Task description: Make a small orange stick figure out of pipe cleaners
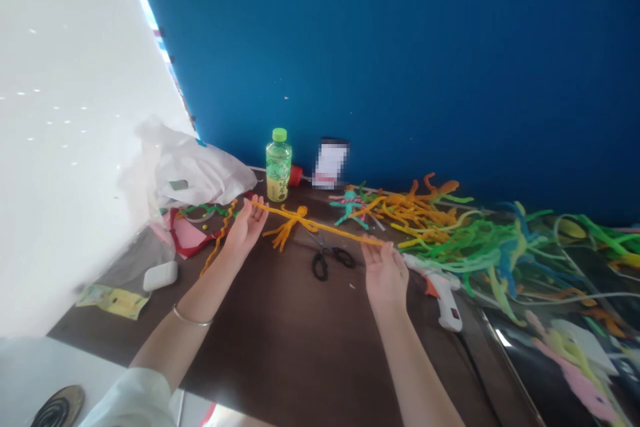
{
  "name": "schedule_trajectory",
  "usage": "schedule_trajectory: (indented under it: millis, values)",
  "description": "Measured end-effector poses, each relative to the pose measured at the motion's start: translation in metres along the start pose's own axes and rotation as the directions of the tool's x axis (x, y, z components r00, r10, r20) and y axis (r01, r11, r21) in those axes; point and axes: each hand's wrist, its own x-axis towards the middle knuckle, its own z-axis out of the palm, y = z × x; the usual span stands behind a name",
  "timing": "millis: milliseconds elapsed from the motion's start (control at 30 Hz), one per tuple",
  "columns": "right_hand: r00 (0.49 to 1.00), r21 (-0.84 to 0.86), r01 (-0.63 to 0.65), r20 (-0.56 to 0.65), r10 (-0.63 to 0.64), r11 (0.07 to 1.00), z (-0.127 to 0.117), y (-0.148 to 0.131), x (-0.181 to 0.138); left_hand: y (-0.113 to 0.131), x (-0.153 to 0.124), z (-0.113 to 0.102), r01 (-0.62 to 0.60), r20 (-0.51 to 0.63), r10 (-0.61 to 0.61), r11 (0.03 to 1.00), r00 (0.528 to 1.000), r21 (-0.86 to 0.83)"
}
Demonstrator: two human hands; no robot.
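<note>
My left hand is nearest, a thin bangle on its wrist, and my right hand sits apart from it over the dark tabletop. Between them stretches the orange pipe-cleaner figure, its long yellow-orange strand running from hand to hand with the knotted, leggy middle hanging nearer my left. My left fingers are spread, with one end of the strand lying against their tips, not clearly gripped. My right fingers are close together and seem to pinch the other end, though at this angle I cannot tell exactly which fingertips are doing it. Just below the strand lie black-handled scissors, and beside my right hand is a white hot glue gun with its black cord. Off to my left are a white earbud case, a yellow-green paper slip and a wavy orange pipe cleaner by red felt. Farther on, a teal pipe-cleaner figure lies against a heap of orange, green and blue pipe cleaners. At the back are a green-capped bottle, a white plastic bag, a blurred card and the blue wall.
</note>
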Motion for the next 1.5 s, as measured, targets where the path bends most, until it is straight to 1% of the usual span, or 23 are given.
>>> schedule_trajectory:
  millis: [100,200,267,433,567,667,733,800,867,967,1033,1133,1233,1300,1367,1433,1500]
  values:
    - [0.996,0.059,-0.077,0.041,0.074,0.995,0.006,-0.003,-0.002,0.002,0.004,0.000,-0.093,-0.034,0.095,0.993,0.995,0.074]
    - [0.983,0.145,-0.171,0.096,0.158,0.975,0.010,-0.007,-0.003,0.003,0.006,-0.001,-0.180,0.009,0.181,0.970,0.983,0.161]
    - [0.974,0.167,-0.211,0.119,0.193,0.963,0.011,-0.008,-0.004,0.002,0.007,-0.002,-0.228,0.048,0.223,0.949,0.974,0.216]
    - [0.968,0.163,-0.242,0.106,0.227,0.957,0.011,-0.007,-0.007,0.003,0.007,-0.002,-0.311,0.084,0.300,0.909,0.950,0.277]
    - [0.970,0.157,-0.224,0.134,0.204,0.962,0.011,-0.003,-0.007,0.005,0.007,-0.001,-0.358,0.060,0.357,0.885,0.932,0.297]
    - [0.976,0.158,-0.204,0.107,0.189,0.966,0.011,-0.001,-0.004,0.001,0.006,-0.002,-0.357,0.063,0.354,0.889,0.933,0.288]
    - [0.981,0.167,-0.193,0.069,0.184,0.967,0.010,0.000,-0.001,-0.006,0.004,-0.004,-0.330,0.078,0.322,0.899,0.944,0.287]
    - [0.981,0.169,-0.192,0.034,0.189,0.967,0.008,0.000,0.001,-0.013,0.002,-0.006,-0.263,0.077,0.251,0.926,0.965,0.270]
    - [0.980,0.172,-0.200,0.010,0.201,0.965,0.007,0.001,0.001,-0.017,0.001,-0.006,-0.192,0.075,0.180,0.957,0.981,0.218]
    - [0.983,0.189,-0.183,0.028,0.181,0.965,0.006,0.000,-0.001,-0.015,0.001,-0.004,-0.136,0.091,0.124,0.981,0.988,0.136]
    - [0.987,0.186,-0.154,0.075,0.142,0.970,0.007,0.000,-0.002,-0.010,0.002,-0.002,-0.131,0.081,0.121,0.983,0.989,0.129]
    - [0.987,0.152,-0.126,0.122,0.108,0.980,0.009,-0.002,-0.004,-0.005,0.004,0.001,-0.156,0.047,0.150,0.974,0.988,0.166]
    - [0.989,0.150,-0.079,0.139,0.059,0.986,0.013,-0.003,-0.006,-0.005,0.003,0.001,-0.202,0.075,0.192,0.966,0.979,0.163]
    - [0.992,0.168,-0.061,0.121,0.041,0.984,0.015,-0.003,-0.008,-0.005,0.003,0.002,-0.196,0.096,0.184,0.970,0.978,0.143]
    - [0.993,0.183,-0.090,0.088,0.075,0.979,0.016,-0.003,-0.008,0.000,0.002,0.003,-0.164,0.075,0.155,0.978,0.985,0.131]
    - [0.988,0.189,-0.149,0.066,0.139,0.970,0.015,-0.002,-0.008,0.008,0.002,0.004,-0.165,0.033,0.162,0.976,0.986,0.145]
    - [0.981,0.194,-0.191,0.051,0.185,0.962,0.011,-0.001,-0.006,0.020,0.002,0.005,-0.225,0.069,0.216,0.960,0.974,0.166]
